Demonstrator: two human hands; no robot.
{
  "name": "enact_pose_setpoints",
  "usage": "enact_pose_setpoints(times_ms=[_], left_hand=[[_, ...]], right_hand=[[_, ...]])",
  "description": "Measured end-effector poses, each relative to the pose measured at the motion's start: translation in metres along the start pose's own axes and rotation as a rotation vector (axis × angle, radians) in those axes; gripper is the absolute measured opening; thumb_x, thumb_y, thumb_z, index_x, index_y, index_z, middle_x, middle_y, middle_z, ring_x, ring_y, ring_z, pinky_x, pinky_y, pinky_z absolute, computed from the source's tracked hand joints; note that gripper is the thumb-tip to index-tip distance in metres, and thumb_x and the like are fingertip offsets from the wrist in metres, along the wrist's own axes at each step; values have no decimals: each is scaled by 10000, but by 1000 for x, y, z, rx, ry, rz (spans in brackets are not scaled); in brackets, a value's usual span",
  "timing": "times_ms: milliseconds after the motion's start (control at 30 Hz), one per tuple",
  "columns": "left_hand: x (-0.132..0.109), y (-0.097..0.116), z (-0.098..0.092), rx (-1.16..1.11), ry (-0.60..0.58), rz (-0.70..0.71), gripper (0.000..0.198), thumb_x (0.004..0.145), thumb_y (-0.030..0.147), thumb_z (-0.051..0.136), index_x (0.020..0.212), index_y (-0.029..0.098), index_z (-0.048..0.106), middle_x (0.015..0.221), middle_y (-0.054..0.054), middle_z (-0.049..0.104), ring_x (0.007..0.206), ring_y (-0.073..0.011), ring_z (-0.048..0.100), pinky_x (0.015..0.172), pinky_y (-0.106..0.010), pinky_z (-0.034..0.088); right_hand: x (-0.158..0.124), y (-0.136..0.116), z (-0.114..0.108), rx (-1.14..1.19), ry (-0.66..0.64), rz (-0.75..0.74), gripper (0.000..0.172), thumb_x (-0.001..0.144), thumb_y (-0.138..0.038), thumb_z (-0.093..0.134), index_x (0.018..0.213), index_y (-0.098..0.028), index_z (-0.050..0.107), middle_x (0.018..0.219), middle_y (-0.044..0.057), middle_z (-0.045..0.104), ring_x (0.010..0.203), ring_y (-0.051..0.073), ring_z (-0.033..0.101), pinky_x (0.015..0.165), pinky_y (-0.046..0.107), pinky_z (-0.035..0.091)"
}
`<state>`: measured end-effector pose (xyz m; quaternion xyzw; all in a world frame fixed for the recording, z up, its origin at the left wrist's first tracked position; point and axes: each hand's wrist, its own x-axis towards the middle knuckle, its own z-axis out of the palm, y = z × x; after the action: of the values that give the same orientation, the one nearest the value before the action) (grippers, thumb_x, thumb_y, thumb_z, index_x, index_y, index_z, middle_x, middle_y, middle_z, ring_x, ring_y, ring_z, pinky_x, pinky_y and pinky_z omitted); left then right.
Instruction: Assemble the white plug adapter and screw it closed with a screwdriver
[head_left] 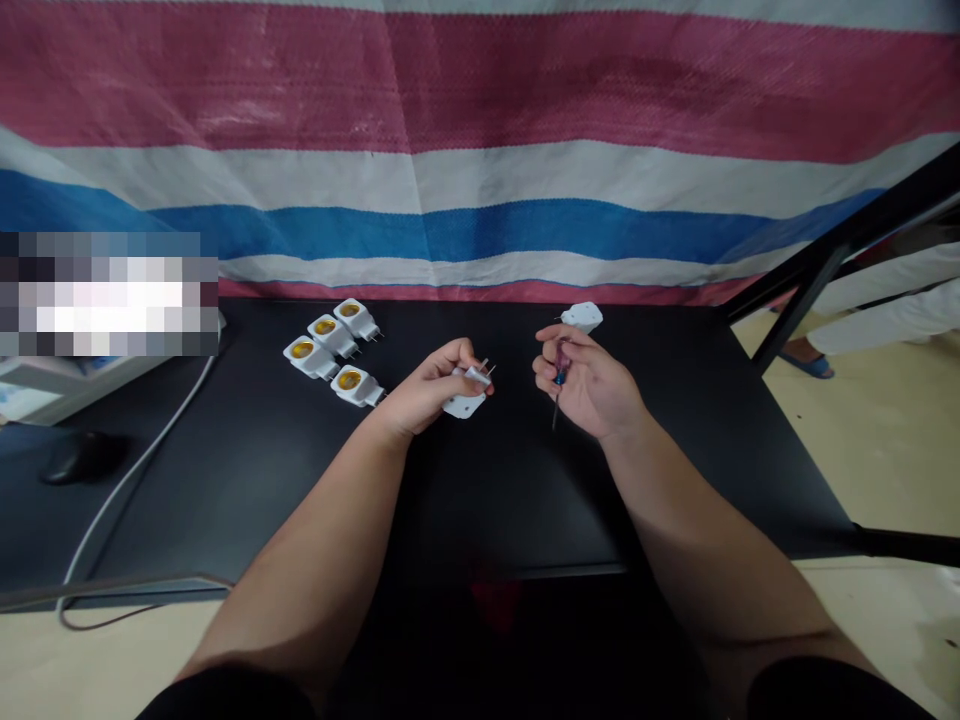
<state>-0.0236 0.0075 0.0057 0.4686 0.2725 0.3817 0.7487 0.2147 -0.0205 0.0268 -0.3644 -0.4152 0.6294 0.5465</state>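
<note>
No readable text

No letters, numbers, brands or signs can be read on the white plugs [465, 406], screwdriver [560, 372], mouse [81, 460] or striped sheet [420, 90]; the pixelated patch [109, 294] at left is too coarse to show any.

The left arm [315, 540] and the right arm [712, 550] both reach forward, the left hand [431, 388] pinches with its thumb [454, 386] on top, and the right hand [592, 382] curls its fingers [543, 368] in nearby.

white plug [464, 406] | tilted, left hand [435, 388] | screwdriver [559, 378] | tip down, right hand [592, 385]
</note>
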Motion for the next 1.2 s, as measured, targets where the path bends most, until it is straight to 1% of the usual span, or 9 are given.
enact_pose_setpoints(times_ms=[100,267,400,533,633,733,867,967,1200], left_hand=[[0,1,2,-44,32,-13,385,684,170,862,863,198,522,802,-15,765,733,-154,743,655,-217,553],[2,8,4,-181,132,-93,363,760,316,830,844,206,494,725,-9,716,674,-199,748,669,-366,679],[3,15,3,-259,196,-118,314,737,338,791,841,198,530,725,-26,718,645,-201,743,595,-342,672],[3,18,2,-288,189,-119,277,732,335,780,878,183,601,716,-40,719,621,-195,725,513,-279,622],[2,17,2,-277,127,-102,287,741,340,808,895,172,632,717,-49,726,610,-194,714,469,-255,587],[1,15,2,-249,47,-150,289,794,356,828,897,167,636,738,-60,741,611,-197,726,445,-238,567],[-3,13,3,-214,-87,-258,308,857,385,833,913,177,614,759,-72,754,614,-206,746,432,-221,549],[-4,12,4,-190,-142,-298,333,858,400,844,921,179,604,769,-82,761,625,-208,750,436,-219,556],[-2,8,1,-134,-126,-404,294,868,374,801,951,188,590,754,-75,755,622,-205,751,430,-207,554]], right_hand=[[-1,0,2,37,43,6,210,820,-401,827,935,-238,760,784,0,487,730,151,533,565,281,415],[0,10,0,-29,114,-147,310,861,-503,876,871,-251,696,746,-22,527,701,136,560,602,277,468],[2,19,-6,-160,143,-276,267,924,-481,837,921,-266,679,718,-43,543,624,118,533,619,285,504],[3,19,-9,-220,210,-349,235,919,-439,840,940,-257,692,794,-22,625,715,126,630,726,296,582],[3,16,-7,-153,161,-284,283,902,-466,848,922,-247,669,839,-7,635,791,148,682,749,321,635],[0,18,-1,-108,69,-165,349,933,-521,811,890,-248,598,777,-31,547,697,141,639,608,302,629],[-9,28,7,-150,-78,21,392,1026,-599,673,892,-256,540,723,-53,478,555,108,519,425,221,475],[-16,30,13,-229,-188,99,391,1080,-607,565,922,-250,548,766,-43,529,503,76,420,383,194,300],[-23,20,18,-780,-163,-413,48,1017,-228,691,1064,-240,686,913,9,720,725,124,635,663,276,516]])
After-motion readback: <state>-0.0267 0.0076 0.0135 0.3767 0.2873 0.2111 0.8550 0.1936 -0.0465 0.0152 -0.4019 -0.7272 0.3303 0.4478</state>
